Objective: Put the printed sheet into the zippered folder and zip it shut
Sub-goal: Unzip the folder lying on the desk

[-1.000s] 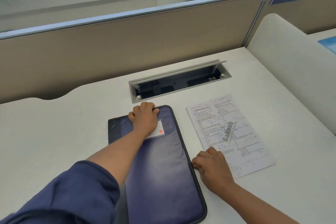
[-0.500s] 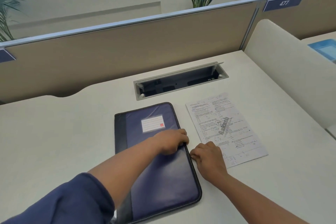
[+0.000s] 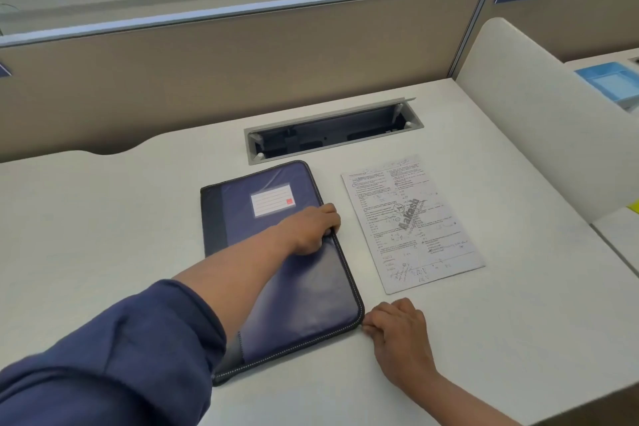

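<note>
Both hands set at the folder's right edge

The left hand [image 3: 311,230] is stretched forward from a rolled-up navy sleeve [image 3: 114,353], palm down, its fingers curled over the zippered folder [image 3: 304,290] edge beneath them. The right hand [image 3: 397,325] is held nearer the body, knuckles up, fingertips pinched at the corner just to its left; its forearm is bare.

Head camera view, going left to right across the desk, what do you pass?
Zippered folder → left hand on its right edge → right hand at its near right corner → printed sheet.
</note>
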Tool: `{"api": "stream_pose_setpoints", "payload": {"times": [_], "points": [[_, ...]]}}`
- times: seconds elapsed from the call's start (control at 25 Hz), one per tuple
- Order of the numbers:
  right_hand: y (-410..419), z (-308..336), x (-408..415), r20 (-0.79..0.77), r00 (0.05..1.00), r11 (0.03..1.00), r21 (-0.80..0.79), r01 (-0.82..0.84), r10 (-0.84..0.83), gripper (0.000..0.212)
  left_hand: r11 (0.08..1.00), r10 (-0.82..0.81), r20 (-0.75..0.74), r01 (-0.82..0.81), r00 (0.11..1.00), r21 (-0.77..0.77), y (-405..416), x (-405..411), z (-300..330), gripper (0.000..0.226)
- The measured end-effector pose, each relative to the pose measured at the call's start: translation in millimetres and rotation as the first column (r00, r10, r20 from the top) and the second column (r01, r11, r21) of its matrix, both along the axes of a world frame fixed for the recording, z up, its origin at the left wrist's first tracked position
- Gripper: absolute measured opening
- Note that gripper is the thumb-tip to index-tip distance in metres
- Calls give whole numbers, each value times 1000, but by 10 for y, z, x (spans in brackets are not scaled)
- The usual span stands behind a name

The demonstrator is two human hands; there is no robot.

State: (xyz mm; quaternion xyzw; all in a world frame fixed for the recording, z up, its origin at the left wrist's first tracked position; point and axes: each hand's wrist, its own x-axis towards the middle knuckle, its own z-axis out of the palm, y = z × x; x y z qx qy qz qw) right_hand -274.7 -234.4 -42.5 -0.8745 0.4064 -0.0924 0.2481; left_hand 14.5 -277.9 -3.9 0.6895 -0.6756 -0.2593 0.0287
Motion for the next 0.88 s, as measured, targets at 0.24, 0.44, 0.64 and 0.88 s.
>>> {"api": "stream_pose_setpoints", "payload": {"times": [0.24,0.44,0.64,0.88], "points": [[332,-63,31,9,999,996,85,36,-36,10,992,88,59,-93,994,82,191,-274,84,41],[298,-27,16,0,998,997,48,62,-62,6,951,-172,3,165,985,262,617,-590,192,53],[406,-28,28,24,999,997,72,35,-37,3,938,-195,17,181,981,296,758,-772,179,56],[584,-62,68,81,997,995,95,11,-19,10,971,-103,-31,107,994,211,765,-837,84,18]]}}
